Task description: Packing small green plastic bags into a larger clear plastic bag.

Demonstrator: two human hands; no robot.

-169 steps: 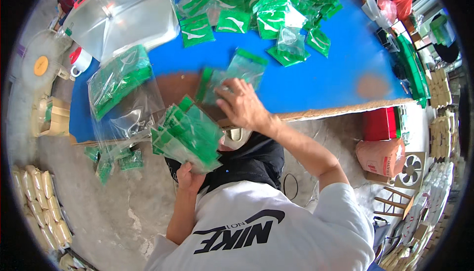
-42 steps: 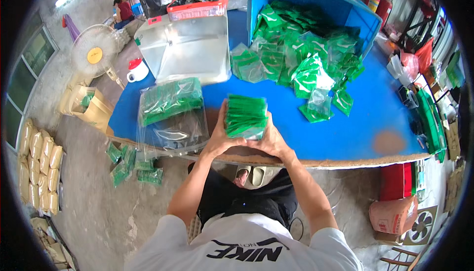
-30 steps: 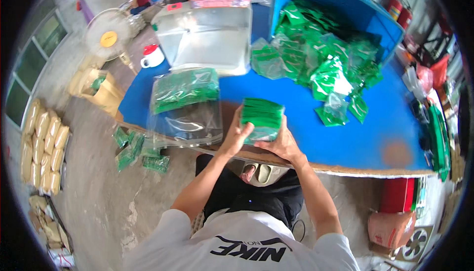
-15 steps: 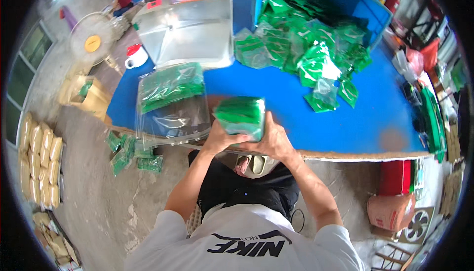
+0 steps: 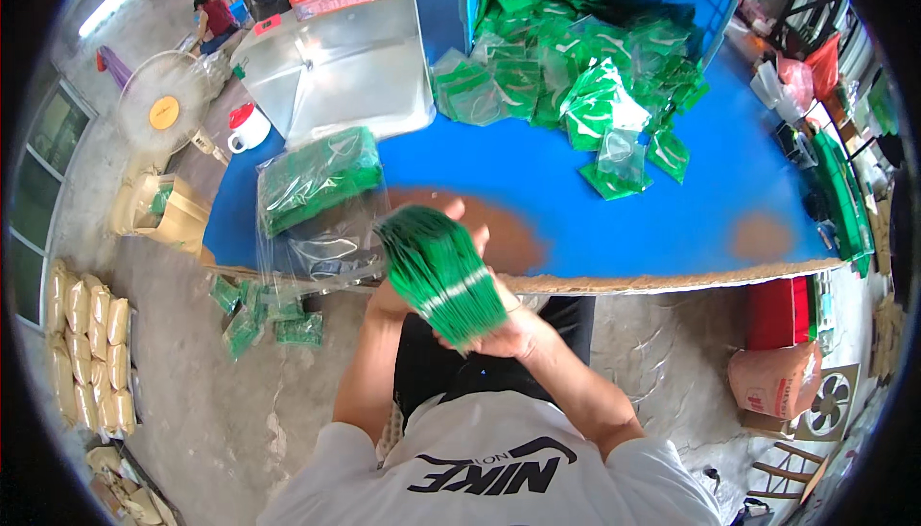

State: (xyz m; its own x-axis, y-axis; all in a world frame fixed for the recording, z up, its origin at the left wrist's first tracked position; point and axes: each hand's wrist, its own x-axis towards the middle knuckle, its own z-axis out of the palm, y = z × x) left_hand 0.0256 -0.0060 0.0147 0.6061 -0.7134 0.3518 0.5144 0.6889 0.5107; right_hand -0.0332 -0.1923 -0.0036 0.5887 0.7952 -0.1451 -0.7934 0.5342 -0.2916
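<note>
A thick stack of green packets point(image 5: 436, 262) is held tilted above my lap at the table's front edge, its many thin edges facing up. My left hand point(image 5: 388, 302) grips it from the left and below, and the stack hides most of its fingers. My right hand point(image 5: 508, 330) is closed round the near right end. Some fingertips show past the stack's far right side; I cannot tell which hand they belong to. Left of the stack, a clear plastic bag point(image 5: 312, 250) lies partly filled with green packets point(image 5: 321, 179), its mouth over the table edge.
Loose green packets point(image 5: 604, 104) spill from a blue bin point(image 5: 715, 8) at the back of the blue table point(image 5: 614, 238). A metal tray point(image 5: 336, 70), a red-lidded white mug point(image 5: 248, 128) and a fan point(image 5: 163, 109) are at left. More packets point(image 5: 251, 315) lie below the table's left edge.
The stack has been turned and tilted, drawn nearer to me and slightly left. My hands have shifted round it, the right now lower at its near end.
</note>
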